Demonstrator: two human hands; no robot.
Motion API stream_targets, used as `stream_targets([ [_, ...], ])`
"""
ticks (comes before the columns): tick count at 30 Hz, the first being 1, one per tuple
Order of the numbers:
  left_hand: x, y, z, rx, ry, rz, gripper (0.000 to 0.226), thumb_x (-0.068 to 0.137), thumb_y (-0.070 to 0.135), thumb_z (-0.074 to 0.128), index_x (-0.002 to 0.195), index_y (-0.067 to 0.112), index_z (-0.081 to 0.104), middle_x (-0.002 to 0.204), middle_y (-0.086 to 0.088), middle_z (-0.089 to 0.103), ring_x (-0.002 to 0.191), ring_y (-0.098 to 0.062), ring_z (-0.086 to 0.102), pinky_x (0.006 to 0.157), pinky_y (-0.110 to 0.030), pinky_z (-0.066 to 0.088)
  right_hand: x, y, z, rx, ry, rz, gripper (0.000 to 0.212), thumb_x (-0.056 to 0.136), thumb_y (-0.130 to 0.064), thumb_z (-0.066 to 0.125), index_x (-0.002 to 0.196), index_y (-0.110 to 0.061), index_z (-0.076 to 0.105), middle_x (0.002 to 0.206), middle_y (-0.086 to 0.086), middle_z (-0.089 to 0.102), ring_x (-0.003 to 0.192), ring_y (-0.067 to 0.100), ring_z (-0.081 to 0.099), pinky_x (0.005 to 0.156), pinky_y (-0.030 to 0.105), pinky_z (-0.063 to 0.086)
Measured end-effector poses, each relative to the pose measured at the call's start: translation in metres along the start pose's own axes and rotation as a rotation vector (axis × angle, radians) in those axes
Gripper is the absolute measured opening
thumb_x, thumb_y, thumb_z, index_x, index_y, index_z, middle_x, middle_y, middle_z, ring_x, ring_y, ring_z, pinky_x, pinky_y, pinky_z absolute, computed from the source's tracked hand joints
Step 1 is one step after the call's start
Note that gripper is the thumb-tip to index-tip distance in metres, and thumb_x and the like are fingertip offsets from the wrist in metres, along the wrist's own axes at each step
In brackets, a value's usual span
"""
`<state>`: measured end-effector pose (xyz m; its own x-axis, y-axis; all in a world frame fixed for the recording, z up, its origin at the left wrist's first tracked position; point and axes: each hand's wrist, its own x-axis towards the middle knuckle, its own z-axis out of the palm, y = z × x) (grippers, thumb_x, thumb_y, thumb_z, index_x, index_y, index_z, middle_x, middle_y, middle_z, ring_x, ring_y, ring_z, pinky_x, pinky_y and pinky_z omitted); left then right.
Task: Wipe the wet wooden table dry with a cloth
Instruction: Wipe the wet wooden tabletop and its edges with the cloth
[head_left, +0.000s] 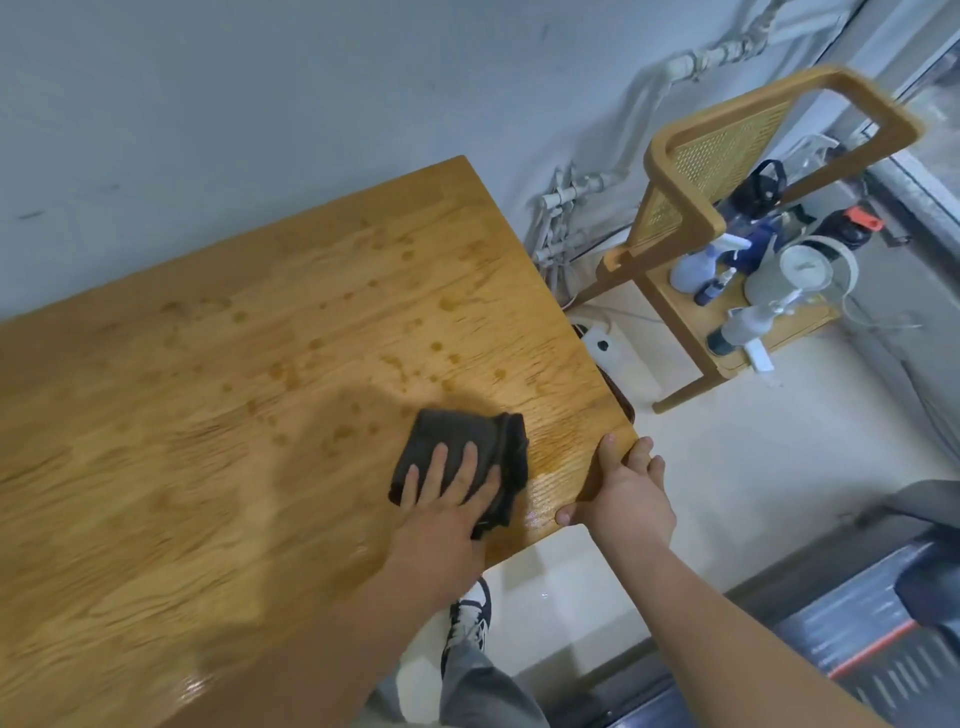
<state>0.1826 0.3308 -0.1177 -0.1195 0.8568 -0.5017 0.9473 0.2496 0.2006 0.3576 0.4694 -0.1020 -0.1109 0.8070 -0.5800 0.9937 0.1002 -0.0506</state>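
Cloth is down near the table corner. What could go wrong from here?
The folded cloth under the left hand is small; it may soak through and only smear the many drops farther across the table. Beside the corner the right hand grips, a stroke could push water over the edge onto the floor.

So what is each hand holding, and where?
Right hand grips the table at its near corner. Left hand holds nothing, pressing flat on the cloth.
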Motion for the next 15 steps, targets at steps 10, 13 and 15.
stream_targets([
  [10, 0.047, -0.019, -0.039, -0.003, 0.003, 0.026, 0.070, 0.105, 0.043, 0.038, 0.159, 0.046, -0.005, 0.167, 0.012, -0.022, 0.153, -0.020, -0.027, 0.125, -0.047, -0.013, 0.000, 0.005, -0.002, 0.015, -0.014, -0.036, 0.120, 0.078, -0.052, 0.086, 0.165, -0.031, 0.005, 0.174, 0.011, -0.011, 0.160, 0.036, -0.003, 0.104, 0.043, 0.053],
  [13, 0.031, 0.009, -0.021, 0.073, -0.054, 0.211, 0.072, 0.102, 0.044, 0.042, 0.160, 0.043, 0.000, 0.168, 0.008, -0.021, 0.152, -0.025, -0.028, 0.124, -0.050, -0.015, 0.001, 0.005, -0.003, 0.018, -0.024, -0.021, 0.114, 0.084, -0.037, 0.085, 0.165, -0.030, 0.004, 0.175, 0.011, -0.012, 0.160, 0.037, -0.005, 0.103, 0.040, 0.053],
  [15, 0.032, -0.003, -0.024, 0.190, -0.154, 0.478, 0.072, 0.101, 0.043, 0.044, 0.160, 0.044, 0.003, 0.169, 0.011, -0.017, 0.153, -0.021, -0.027, 0.125, -0.050, -0.013, 0.003, 0.005, -0.002, 0.014, -0.009, -0.022, 0.108, 0.089, -0.023, 0.079, 0.166, -0.033, 0.003, 0.175, 0.010, -0.013, 0.161, 0.036, -0.005, 0.101, 0.038, 0.054],
])
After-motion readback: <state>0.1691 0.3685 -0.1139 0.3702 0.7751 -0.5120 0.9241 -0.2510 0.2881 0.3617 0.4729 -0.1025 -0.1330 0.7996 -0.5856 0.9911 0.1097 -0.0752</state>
